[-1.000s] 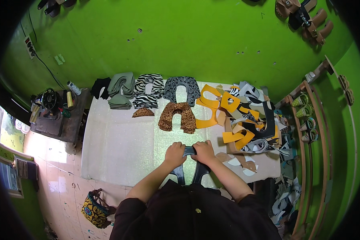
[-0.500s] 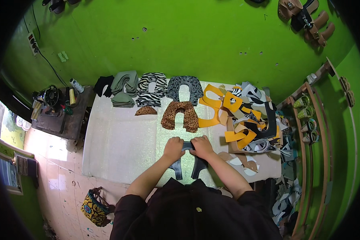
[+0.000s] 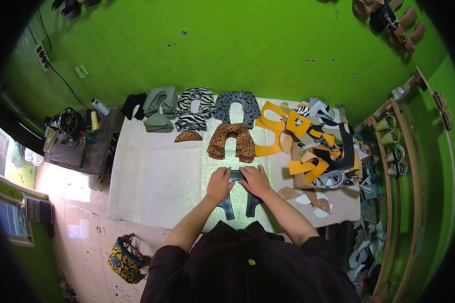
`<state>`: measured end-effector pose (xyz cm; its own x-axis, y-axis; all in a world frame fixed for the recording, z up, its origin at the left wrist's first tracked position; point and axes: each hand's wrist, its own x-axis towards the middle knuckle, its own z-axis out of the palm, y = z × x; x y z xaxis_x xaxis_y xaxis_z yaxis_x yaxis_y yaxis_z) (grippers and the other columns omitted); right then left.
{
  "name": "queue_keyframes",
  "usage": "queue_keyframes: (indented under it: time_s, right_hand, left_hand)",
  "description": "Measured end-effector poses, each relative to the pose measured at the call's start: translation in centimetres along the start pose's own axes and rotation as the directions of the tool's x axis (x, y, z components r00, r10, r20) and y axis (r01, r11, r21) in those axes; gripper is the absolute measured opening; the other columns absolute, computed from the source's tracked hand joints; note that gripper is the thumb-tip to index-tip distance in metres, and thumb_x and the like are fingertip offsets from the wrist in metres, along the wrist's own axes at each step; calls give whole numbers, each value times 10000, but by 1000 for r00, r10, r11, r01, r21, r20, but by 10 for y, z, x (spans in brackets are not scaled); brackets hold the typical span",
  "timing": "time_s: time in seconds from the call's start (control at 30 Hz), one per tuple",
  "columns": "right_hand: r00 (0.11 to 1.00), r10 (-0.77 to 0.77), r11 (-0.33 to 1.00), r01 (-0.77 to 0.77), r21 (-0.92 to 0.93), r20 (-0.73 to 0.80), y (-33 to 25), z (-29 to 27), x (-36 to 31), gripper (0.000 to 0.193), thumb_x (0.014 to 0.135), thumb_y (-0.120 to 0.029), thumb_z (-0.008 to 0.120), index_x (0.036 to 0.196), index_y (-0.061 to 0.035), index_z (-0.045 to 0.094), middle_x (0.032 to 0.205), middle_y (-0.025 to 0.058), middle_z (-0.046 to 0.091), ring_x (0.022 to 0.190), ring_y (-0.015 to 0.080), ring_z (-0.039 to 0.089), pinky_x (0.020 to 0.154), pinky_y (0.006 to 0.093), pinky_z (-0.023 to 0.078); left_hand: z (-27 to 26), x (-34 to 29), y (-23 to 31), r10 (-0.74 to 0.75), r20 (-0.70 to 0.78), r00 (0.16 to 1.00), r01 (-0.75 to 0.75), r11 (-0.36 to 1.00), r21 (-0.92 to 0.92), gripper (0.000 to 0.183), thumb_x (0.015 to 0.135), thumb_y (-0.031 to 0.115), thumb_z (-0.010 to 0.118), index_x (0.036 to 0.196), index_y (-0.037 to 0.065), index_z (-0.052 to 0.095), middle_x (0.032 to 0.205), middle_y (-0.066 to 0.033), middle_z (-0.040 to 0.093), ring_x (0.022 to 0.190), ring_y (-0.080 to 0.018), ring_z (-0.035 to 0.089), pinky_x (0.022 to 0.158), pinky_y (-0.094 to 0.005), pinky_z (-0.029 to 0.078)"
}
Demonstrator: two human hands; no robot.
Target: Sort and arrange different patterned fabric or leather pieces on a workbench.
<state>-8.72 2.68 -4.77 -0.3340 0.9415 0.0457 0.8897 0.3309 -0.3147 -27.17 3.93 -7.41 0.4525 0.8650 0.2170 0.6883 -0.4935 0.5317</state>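
On the white tabletop in front of me lies a black U-shaped leather-like piece point(image 3: 228, 208), its curve pointing away and its two legs toward me. My left hand point(image 3: 219, 185) grips the left side of the curve. On the right side, my right hand point(image 3: 256, 180) has its fingers over the edge, also holding the piece. Part of the curve shows between both hands; my fingers hide the rest. Just beyond them sits a stack of leopard-print U-shaped pieces point(image 3: 218, 143), with a dark patterned stack point(image 3: 222, 111) behind it.
Zebra-print point(image 3: 191, 124) and grey-green stacks point(image 3: 159, 123) line the table's far side. At right, a box point(image 3: 300, 180) overflows with yellow, black and white scraps. A sewing machine point(image 3: 68, 121) stands left, a patterned bag point(image 3: 125, 260) below it, and a shoe rack point(image 3: 413, 202) far right.
My fingers have shifted from curled over the black piece's curve to straighter, pointing away along it. The whole view has moved slightly; the stacks look unchanged.
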Motion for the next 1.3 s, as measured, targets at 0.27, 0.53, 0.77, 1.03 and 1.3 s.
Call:
queue_keyframes:
  time_s: [0.27, 0.53, 0.77, 1.03, 1.3]
  right_hand:
    - [992, 114, 991, -117, -66, -60, -14, 19, -28, 537, 900, -294, 453, 1380, -88, 328, 1433, 109, 343, 1314, 268, 339, 1040, 543, 250]
    - [987, 149, 989, -150, 13, 66, -10, 18, -29, 593, 916, -383, 426, 1399, -71, 281, 1474, 117, 265, 1363, 256, 250, 1062, 589, 160]
    - [907, 204, 945, -83, 318, -368, 0, -79, -71, 363, 846, -269, 568, 1165, -100, 540, 1248, 103, 490, 1186, 258, 452, 1029, 592, 189]
    - [432, 401, 839, -527, 134, -808, 109, -165, -197, 356, 706, -67, 595, 1058, -115, 584, 1084, 94, 565, 1085, 315, 489, 928, 533, 293]
    - [536, 746, 609, -789, 79, -395, 189, -230, -271, 184, 817, -184, 601, 982, -118, 645, 977, 76, 630, 995, 262, 560, 1025, 631, 113]
  left_hand:
    - [4, -8, 10, -106, 94, 990, 74, 953, 295, 504, 937, 342, 397, 1397, 146, 336, 1433, -99, 336, 1326, -255, 304, 1044, -543, 237]
    - [1, -5, 17, -190, 195, 962, 129, 950, 286, 497, 926, 325, 407, 1395, 174, 340, 1445, -83, 321, 1341, -263, 284, 1053, -585, 198]
    - [-14, 24, 48, -196, 90, 976, 186, 976, 113, 456, 921, 280, 405, 1353, 133, 411, 1428, -111, 356, 1352, -316, 254, 1037, -648, 107]
    - [-13, 60, 172, 46, -266, 963, -108, 968, -225, 317, 824, 113, 558, 1137, 72, 581, 1192, -134, 551, 1172, -320, 456, 1027, -451, 256]
    - [17, 72, 250, 149, -361, 921, -268, 912, -310, 192, 771, 63, 587, 960, 66, 622, 978, -110, 586, 974, -283, 524, 885, -386, 357]
